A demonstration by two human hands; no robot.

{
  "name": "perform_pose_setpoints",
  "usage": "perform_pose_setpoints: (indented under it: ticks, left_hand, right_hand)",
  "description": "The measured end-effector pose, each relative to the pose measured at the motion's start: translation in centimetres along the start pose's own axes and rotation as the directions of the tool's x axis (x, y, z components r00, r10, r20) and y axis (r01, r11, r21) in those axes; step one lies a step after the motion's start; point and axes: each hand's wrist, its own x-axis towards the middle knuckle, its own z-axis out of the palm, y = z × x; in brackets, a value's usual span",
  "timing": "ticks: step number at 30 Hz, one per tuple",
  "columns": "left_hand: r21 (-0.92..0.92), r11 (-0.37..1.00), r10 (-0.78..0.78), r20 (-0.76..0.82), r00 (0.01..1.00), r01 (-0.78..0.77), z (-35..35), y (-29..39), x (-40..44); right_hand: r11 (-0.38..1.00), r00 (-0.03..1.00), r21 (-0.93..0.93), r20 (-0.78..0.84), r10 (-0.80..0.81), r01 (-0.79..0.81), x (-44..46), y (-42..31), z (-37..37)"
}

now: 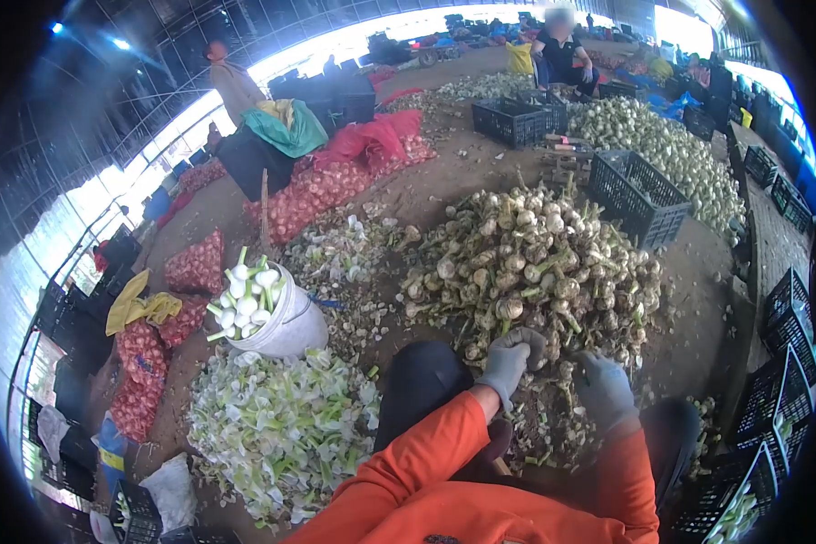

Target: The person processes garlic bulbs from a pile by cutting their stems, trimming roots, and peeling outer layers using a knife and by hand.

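A large heap of untrimmed garlic bulbs (539, 263), with soil, roots and stems on them, lies before my knees. At its near edge my left hand (508, 364), in a grey glove, is closed with the fingers curled; what they hold is hidden. My right hand (606, 390), also gloved, reaches down to the heap's lower right edge beside loose bulbs. Its fingertips blend into the heap, so I cannot tell whether they grip anything. To the left, a white bucket (290, 322) holds clean, peeled garlic with short green stems (247, 295).
A pile of peeled skins (281, 426) lies left of my knee. Black crates (639, 195) stand beyond the heap, with more along the right side (775, 399). Red mesh sacks (344, 168) lie to the left. A seated person (562, 59) and a standing person (231, 82) are farther back.
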Motion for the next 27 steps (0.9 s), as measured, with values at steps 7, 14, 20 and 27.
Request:
perform_pose_setpoints:
  ticks: [7, 14, 20, 27]
  left_hand:
    - [0.016, 0.996, -0.082, -0.169, 0.982, 0.086, 2.2, 3.3, -2.0]
    - [-0.040, 0.994, -0.102, -0.179, 0.978, 0.097, 2.3, 2.8, -1.7]
    - [-0.234, 0.970, -0.094, -0.084, 0.992, 0.072, 1.4, 2.7, -1.8]
    - [-0.197, 0.980, -0.019, -0.277, 0.961, -0.037, 1.9, 2.5, -1.8]
  right_hand:
    - [0.993, 0.980, -0.094, 0.180, 0.091, -0.075, -1.7, 1.1, 0.9]
    - [0.992, 0.981, -0.104, 0.171, 0.086, -0.069, -2.0, 1.5, 0.3]
    - [0.994, 0.979, -0.078, 0.184, 0.085, -0.071, -2.2, 2.1, 0.6]
    - [0.989, 0.970, -0.117, 0.216, 0.110, -0.086, -2.2, 1.7, 0.3]
